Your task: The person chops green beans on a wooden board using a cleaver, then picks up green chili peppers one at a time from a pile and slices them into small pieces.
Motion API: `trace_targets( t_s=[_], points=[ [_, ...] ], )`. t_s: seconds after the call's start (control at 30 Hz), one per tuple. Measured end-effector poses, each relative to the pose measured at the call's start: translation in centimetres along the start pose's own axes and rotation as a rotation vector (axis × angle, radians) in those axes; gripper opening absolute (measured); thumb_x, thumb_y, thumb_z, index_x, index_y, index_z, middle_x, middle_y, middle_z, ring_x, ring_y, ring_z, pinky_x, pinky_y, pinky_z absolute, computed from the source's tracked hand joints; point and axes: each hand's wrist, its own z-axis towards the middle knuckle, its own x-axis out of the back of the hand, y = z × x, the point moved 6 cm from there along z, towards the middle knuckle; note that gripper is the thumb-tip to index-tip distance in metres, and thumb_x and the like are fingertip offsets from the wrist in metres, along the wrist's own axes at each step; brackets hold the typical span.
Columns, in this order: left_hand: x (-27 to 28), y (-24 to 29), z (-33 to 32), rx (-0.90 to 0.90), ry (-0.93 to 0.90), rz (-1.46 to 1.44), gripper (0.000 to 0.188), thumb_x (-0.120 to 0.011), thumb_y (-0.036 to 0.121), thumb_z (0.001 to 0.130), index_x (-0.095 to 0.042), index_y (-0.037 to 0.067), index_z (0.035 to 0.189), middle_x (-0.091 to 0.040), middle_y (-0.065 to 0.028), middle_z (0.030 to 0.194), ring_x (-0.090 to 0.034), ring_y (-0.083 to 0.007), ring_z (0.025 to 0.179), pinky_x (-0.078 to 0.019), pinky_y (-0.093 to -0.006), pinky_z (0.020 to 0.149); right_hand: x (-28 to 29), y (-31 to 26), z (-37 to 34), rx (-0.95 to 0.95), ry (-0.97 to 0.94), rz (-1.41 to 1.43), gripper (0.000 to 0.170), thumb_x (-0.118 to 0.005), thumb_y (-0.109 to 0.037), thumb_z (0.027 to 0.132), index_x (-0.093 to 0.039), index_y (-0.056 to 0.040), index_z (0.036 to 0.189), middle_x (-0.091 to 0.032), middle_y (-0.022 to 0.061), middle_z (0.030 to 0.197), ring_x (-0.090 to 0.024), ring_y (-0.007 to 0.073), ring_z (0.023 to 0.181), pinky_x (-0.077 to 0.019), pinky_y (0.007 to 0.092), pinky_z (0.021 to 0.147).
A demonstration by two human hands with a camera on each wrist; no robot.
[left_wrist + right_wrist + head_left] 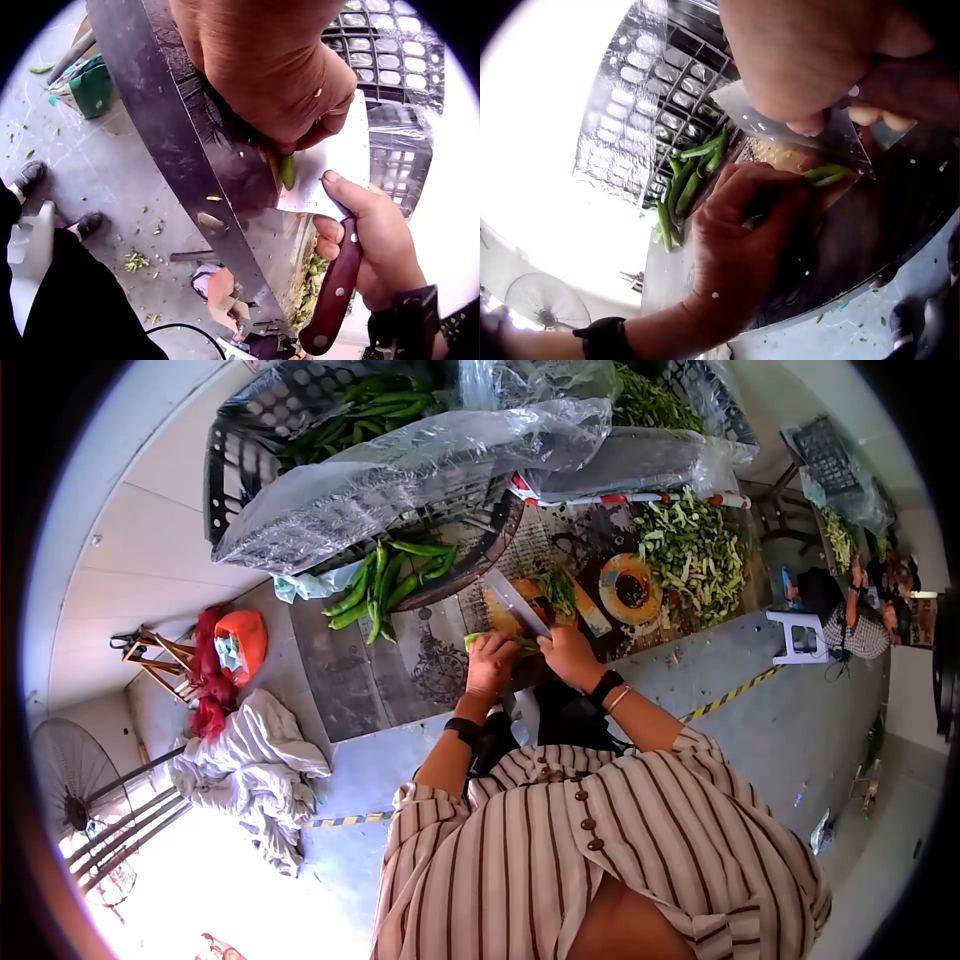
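Note:
My left hand [490, 664] pinches a green pepper [288, 172] low over the table [345, 695]; its tip sticks out past the fingers. In my right hand [572, 658] is a broad-bladed kitchen knife [518, 603], gripped by its dark red riveted handle [339, 289]. The blade lies close beside the pepper, bits of pepper clinging to it in the right wrist view. Just beyond the knife is a small heap of cut pepper [558, 592]. Several whole green peppers [380, 588] lie to the left, and a large pile of chopped pieces [695, 555] spreads to the right.
Across the table's far side stand plastic-lined black crates [232, 490] holding more peppers. On the left are an orange bag [241, 640], a grey cloth heap [250, 755] and a fan [72, 775]. A white stool [797, 635] and another person [855, 630] are at the right.

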Motion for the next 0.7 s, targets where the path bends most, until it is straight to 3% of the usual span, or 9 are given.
trace_targets(
  t_s=[0.13,0.2,0.63,0.7],
  points=[
    [0.0,-0.2,-0.2,0.003,0.012,-0.010,0.017,-0.064,0.007,0.067,-0.061,0.011,0.083,-0.057,-0.0046,0.092,-0.053,-0.0272,0.087,-0.0417,-0.0374,0.076,1.4,-0.5,-1.1,0.006,0.016,-0.032,0.020,-0.054,-0.019,0.081,-0.055,0.0003,0.075,-0.056,0.0201,0.071,-0.055,0.0394,0.070,-0.0437,0.0463,0.062],
    [-0.1,-0.1,-0.1,-0.003,0.000,-0.011,0.017,-0.064,0.007,0.067,-0.061,0.011,0.083,-0.057,-0.0048,0.091,-0.053,-0.0273,0.087,-0.0416,-0.0374,0.076,1.4,-0.8,-1.4,-0.017,-0.096,-0.096,0.020,-0.053,-0.019,0.081,-0.055,0.0003,0.077,-0.056,0.0201,0.073,-0.055,0.0394,0.070,-0.0435,0.0464,0.062],
    [-0.4,-0.8,-0.4,-0.011,0.004,-0.015,0.015,-0.065,0.009,0.066,-0.059,0.010,0.079,-0.057,-0.0049,0.091,-0.053,-0.0269,0.087,-0.0412,-0.0377,0.076,-0.5,-0.4,-1.3,-0.001,-0.211,-0.095,0.021,-0.054,-0.018,0.080,-0.056,0.0012,0.072,-0.056,0.0206,0.073,-0.055,0.0395,0.070,-0.0437,0.0471,0.062],
    [-0.5,-0.5,-0.6,-0.003,-0.012,-0.009,0.014,-0.064,0.009,0.066,-0.059,0.010,0.079,-0.057,-0.0048,0.091,-0.053,-0.0267,0.087,-0.0411,-0.0377,0.076,-1.0,-0.4,-1.0,-0.017,-0.120,-0.070,0.021,-0.054,-0.019,0.080,-0.056,0.0011,0.072,-0.056,0.0206,0.072,-0.055,0.0394,0.070,-0.0437,0.0470,0.062]
  ],
)
